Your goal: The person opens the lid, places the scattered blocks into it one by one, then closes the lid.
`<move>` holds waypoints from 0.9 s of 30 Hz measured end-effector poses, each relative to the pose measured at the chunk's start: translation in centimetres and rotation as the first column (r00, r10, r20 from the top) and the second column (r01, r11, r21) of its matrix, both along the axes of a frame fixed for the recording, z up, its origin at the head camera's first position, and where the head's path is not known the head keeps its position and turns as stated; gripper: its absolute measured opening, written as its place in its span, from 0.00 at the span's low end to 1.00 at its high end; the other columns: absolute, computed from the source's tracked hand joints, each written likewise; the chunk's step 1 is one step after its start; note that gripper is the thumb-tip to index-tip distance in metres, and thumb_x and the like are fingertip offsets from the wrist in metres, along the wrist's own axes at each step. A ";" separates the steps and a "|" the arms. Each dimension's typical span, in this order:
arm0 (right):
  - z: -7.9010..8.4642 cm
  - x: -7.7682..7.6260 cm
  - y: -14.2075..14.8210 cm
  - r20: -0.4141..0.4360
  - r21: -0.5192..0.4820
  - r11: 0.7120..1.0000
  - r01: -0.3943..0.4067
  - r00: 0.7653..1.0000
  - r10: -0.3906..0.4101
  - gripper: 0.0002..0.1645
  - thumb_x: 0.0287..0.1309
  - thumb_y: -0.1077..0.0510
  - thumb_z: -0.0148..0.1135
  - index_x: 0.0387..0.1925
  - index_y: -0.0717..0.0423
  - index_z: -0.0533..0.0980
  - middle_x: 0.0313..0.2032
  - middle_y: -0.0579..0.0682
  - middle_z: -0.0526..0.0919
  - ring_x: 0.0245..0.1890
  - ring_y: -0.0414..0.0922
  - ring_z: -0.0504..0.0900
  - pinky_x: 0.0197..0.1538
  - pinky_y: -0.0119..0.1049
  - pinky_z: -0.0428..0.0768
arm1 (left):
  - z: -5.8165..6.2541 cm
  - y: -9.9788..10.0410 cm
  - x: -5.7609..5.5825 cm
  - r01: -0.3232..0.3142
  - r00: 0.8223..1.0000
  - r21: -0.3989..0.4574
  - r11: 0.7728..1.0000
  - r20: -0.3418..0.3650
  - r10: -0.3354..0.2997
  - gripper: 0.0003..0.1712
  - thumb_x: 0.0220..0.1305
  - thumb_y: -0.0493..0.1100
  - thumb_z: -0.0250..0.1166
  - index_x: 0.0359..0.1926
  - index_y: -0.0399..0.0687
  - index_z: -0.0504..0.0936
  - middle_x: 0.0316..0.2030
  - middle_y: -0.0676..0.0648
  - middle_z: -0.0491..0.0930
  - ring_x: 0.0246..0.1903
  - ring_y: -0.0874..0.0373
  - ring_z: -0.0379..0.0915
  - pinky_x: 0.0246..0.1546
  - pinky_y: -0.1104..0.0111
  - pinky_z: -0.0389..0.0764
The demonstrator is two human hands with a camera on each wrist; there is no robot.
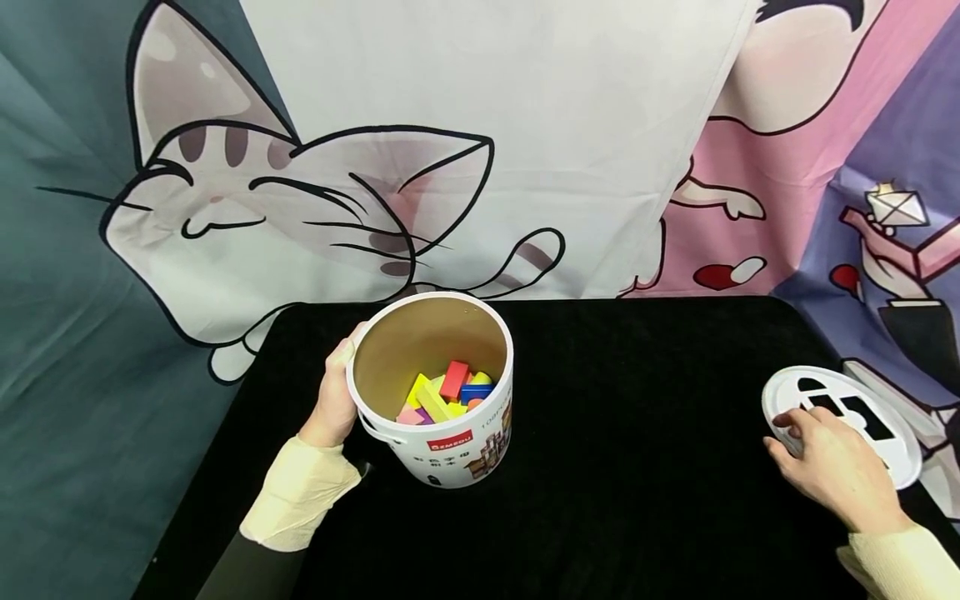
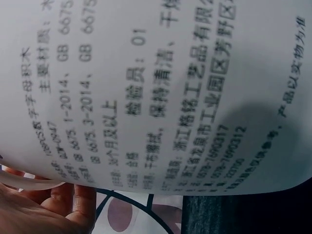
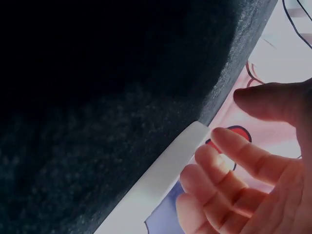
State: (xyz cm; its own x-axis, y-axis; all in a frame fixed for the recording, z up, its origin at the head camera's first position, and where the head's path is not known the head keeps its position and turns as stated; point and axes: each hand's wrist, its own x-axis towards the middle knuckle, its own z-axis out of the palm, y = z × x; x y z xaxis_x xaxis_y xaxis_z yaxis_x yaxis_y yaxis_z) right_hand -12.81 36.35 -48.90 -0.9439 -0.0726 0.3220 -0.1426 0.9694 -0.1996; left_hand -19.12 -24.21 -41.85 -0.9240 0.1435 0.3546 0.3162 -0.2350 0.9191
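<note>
A white plastic bucket [image 1: 467, 458] with a printed label and a thin handle stands left of centre in the head view, its mouth tipped toward me. Coloured toy blocks [image 1: 433, 402] lie at its bottom: red, yellow, blue, pink and purple ones. My left hand [image 1: 337, 400] grips the bucket by its upper left side. Small printed text covers the bucket wall [image 2: 146, 97] in the left wrist view. At the far right, my right hand [image 1: 843, 462] hovers over a white round lid [image 1: 903, 458], fingers loosely bent. Its thumb and fingers are apart in the right wrist view, beside the lid's edge [image 3: 161, 170].
A black cloth covers the table [image 1: 637, 400]. Behind it hangs a curtain [image 1: 585, 150] with cartoon cats, its lower edge close to the table's back. The lid lies at the table's right edge.
</note>
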 end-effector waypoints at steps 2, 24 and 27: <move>0.0 0.2 0.3 -0.001 0.004 1.000 0.009 1.000 -0.009 0.17 0.43 0.53 0.70 0.34 0.58 0.78 0.30 0.58 0.76 0.25 0.57 0.75 0.28 0.55 0.69 | 0.0 0.0 0.0 0.000 1.000 -0.005 1.000 0.001 0.000 0.38 0.73 0.59 0.41 0.59 0.26 0.68 0.54 0.38 0.75 0.55 0.42 0.67 0.60 0.53 0.65; -0.2 0.0 2.1 0.068 0.008 1.000 0.023 0.997 -0.024 0.25 0.38 0.56 0.71 0.40 0.62 0.75 0.35 0.68 0.80 0.34 0.67 0.76 0.33 0.59 0.69 | 0.0 0.0 0.2 -0.009 1.000 -0.004 1.000 0.005 0.009 0.38 0.73 0.59 0.41 0.58 0.23 0.66 0.52 0.40 0.76 0.55 0.43 0.68 0.60 0.55 0.66; -0.2 -0.1 2.0 0.068 0.010 1.000 0.024 0.997 -0.025 0.26 0.36 0.56 0.72 0.40 0.64 0.77 0.37 0.70 0.80 0.36 0.68 0.77 0.35 0.59 0.70 | 0.0 0.0 0.1 0.001 1.000 -0.002 1.000 -0.005 -0.001 0.35 0.73 0.58 0.41 0.58 0.28 0.70 0.52 0.41 0.76 0.54 0.45 0.68 0.60 0.56 0.66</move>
State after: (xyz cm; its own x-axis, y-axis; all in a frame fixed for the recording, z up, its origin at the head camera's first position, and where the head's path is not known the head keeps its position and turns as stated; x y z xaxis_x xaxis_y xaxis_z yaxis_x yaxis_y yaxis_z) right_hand -12.90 38.35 -49.06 -0.9652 -0.0517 0.2562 -0.1052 0.9743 -0.1994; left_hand -19.01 -24.22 -41.87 -0.9220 0.1454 0.3589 0.3205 -0.2335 0.9180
